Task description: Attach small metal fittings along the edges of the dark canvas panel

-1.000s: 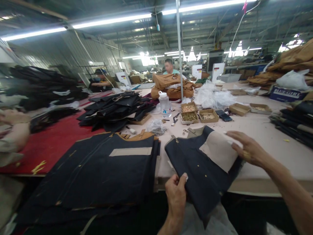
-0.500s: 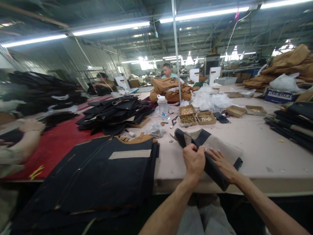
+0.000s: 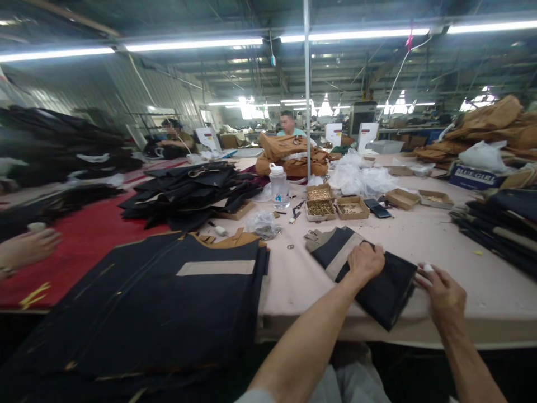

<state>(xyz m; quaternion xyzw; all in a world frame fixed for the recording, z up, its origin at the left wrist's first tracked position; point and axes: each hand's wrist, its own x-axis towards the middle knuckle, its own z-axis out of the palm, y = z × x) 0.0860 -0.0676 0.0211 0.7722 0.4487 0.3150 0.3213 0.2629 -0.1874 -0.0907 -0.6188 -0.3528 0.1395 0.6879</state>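
A folded dark cloth piece (image 3: 388,288) with a beige band lies at an angle on the pale tabletop in front of me. My left hand (image 3: 366,262) is closed on its upper fold, knuckles up. At the piece's right edge, my right hand (image 3: 447,294) has its thumb and fingers drawn together against the cloth. Something small and white shows at a fingertip of that hand; whether it is wrapped on or held is unclear. To my left, a stack of dark garment panels (image 3: 168,302) with a beige strip on top hangs over the table edge.
Cardboard trays of small metal parts (image 3: 321,208), a water bottle (image 3: 278,187) and a phone (image 3: 377,209) stand behind the cloth. Dark fabric piles (image 3: 188,193) lie left, folded pieces (image 3: 499,224) right. A co-worker's hand (image 3: 29,249) is at far left. A pole (image 3: 307,95) rises mid-table.
The dark cloth piece was tilted up on its fold and now lies flatter. My left hand has shifted right on it. My right hand has gone from lying flat on the cloth to its right edge.
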